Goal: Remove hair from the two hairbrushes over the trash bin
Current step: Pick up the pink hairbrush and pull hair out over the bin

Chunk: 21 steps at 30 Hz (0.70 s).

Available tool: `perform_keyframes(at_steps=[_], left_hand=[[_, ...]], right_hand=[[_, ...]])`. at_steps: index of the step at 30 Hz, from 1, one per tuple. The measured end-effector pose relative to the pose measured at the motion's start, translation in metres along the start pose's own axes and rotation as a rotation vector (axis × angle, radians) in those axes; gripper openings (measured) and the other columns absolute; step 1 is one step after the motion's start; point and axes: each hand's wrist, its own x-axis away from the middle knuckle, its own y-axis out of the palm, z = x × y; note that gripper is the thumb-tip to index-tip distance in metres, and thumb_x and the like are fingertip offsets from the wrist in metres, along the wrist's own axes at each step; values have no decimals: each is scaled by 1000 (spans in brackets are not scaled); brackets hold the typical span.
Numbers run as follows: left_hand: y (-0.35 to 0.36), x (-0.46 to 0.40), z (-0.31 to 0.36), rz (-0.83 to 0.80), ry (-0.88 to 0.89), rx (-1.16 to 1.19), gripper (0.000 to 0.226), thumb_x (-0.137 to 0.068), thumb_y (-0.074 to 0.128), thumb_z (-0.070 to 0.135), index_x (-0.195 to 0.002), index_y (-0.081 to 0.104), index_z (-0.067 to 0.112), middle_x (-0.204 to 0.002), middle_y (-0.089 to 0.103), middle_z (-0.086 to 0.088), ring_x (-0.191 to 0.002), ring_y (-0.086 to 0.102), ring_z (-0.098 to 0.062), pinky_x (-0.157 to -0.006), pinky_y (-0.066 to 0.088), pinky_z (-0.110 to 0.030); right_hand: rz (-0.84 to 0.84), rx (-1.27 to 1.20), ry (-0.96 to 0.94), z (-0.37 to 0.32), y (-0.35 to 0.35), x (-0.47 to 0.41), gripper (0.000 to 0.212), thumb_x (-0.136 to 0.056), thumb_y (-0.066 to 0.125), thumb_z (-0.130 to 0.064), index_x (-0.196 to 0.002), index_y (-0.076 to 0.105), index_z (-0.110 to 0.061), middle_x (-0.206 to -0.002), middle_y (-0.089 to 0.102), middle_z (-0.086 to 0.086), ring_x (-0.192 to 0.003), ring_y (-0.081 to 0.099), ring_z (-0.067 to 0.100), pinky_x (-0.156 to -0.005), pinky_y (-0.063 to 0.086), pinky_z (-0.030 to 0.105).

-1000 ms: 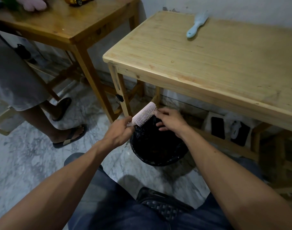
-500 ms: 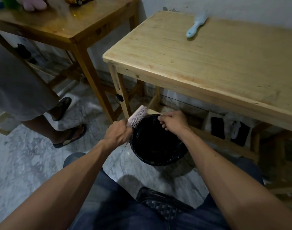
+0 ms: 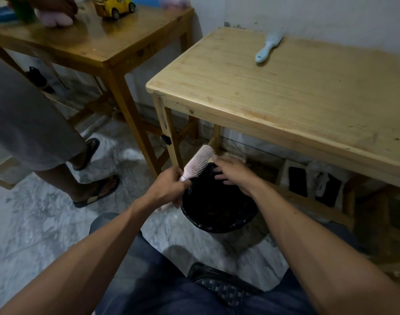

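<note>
Two brushes in play. Left hand [image 3: 169, 189] is gripping the pink hairbrush [image 3: 198, 163] by its handle over the trash bin [image 3: 217, 226]; right hand [image 3: 233, 175], fingers extended, is reaching for the bristles. Next, probably: pinch hair loose, drop it. Blue hairbrush [image 3: 268, 46] is lying on the far table [image 3: 285, 98].

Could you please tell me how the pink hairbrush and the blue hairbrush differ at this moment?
The pink hairbrush is gripped by the left hand over the trash bin; the blue hairbrush lies untouched on the light wooden table. The pink one tilts upward; the blue one lies flat. Both have bristled heads and handles.
</note>
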Motion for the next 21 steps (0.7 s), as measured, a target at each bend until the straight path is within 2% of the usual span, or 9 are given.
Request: perform_keyframes(at_steps=[4, 8, 12, 15, 18, 21], left_hand=[[-4, 6, 0, -31, 43, 111, 16, -93, 63, 14, -99, 50, 7, -77, 71, -30, -53, 69, -32, -53, 60, -42], [-10, 17, -5, 10, 94, 101, 20, -88, 67, 13, -102, 55, 5, -85, 74, -25, -60, 68, -25, -58, 56, -39], [-21, 32, -6, 15, 104, 105, 23, -86, 71, 10, -107, 61, 11, -89, 76, -16, -61, 72, -28, -65, 62, -47], [-38, 46, -3, 58, 148, 45, 29, -78, 74, 24, -105, 65, 18, -90, 77, -9, -71, 75, -29, -72, 62, -55], [-54, 64, 6, 138, 218, -49, 29, -82, 75, 28, -109, 67, 17, -92, 77, -5, -75, 75, -22, -75, 62, -50], [-64, 78, 16, 235, 307, -88, 30, -89, 73, 29, -115, 69, 16, -95, 77, -3, -80, 74, -18, -76, 61, -47]], right_hand=[[20, -160, -80, -11, 9, 1, 27, -96, 63, -38, -115, 64, -19, -101, 73, 2, -78, 71, 11, -74, 55, 26], [43, -260, -141, -28, 13, 7, 13, -97, 65, -23, -99, 70, -12, -83, 72, 2, -64, 67, 7, -63, 54, 19], [53, -242, -180, -49, 21, 16, 10, -96, 65, -18, -89, 69, -15, -79, 71, 4, -64, 66, 11, -59, 54, 19], [40, -214, -206, -66, 27, 24, 9, -96, 66, -19, -91, 70, -13, -85, 73, 10, -69, 68, 17, -61, 57, 22], [33, -214, -240, -86, 32, 31, 10, -94, 68, -22, -97, 70, -12, -91, 76, 11, -72, 72, 19, -63, 59, 27], [46, -233, -291, -106, 34, 45, 8, -94, 69, -20, -95, 69, -12, -86, 77, 10, -68, 73, 18, -66, 61, 30]])
